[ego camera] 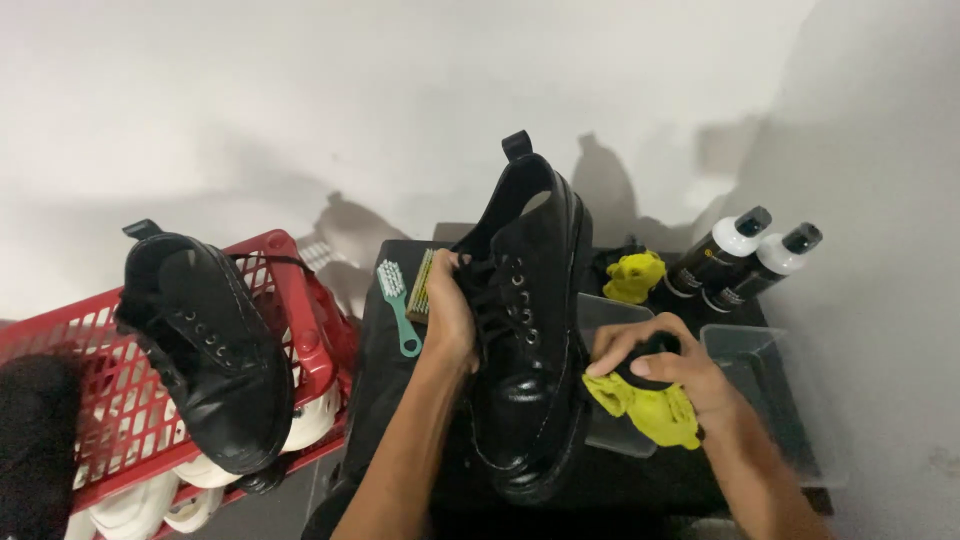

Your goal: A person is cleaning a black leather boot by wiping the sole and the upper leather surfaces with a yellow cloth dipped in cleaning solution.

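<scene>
Left hand [452, 318] grips black shoe [528, 320] at laces, upright on dark bench [390, 400]; right hand [668, 372] clasps yellow cloth [650, 412] beside shoe's sole; brush [396, 296], two bottles [745, 258] behind; second shoe [205, 350] on red basket [300, 300]

Two slim dark bottles [745, 258] lie side by side at the far right of the black work surface [385, 340], each tilted with its neck toward the upper right. Each has a white shoulder band and a black cap. Each dark body carries a label with pale and orange markings, too small to make out.
</scene>
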